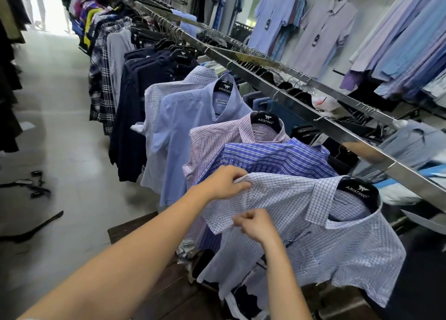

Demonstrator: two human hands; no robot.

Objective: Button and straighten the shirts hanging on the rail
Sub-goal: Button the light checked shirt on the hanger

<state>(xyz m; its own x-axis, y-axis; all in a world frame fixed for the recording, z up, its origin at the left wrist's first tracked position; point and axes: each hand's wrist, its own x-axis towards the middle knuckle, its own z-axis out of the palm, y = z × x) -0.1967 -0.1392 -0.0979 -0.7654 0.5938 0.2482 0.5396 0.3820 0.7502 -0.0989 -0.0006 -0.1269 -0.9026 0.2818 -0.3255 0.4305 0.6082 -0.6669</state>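
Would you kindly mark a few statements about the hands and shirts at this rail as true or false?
1. The left hand and right hand both hold the checked shirt nearest the camera. True.
2. The checked shirt hangs on a white hanger. False: its hanger is black.
3. The next one along the rail is a blue plaid shirt. True.
4. The left hand rests on the rail. False: it grips the checked shirt's fabric near the shoulder.
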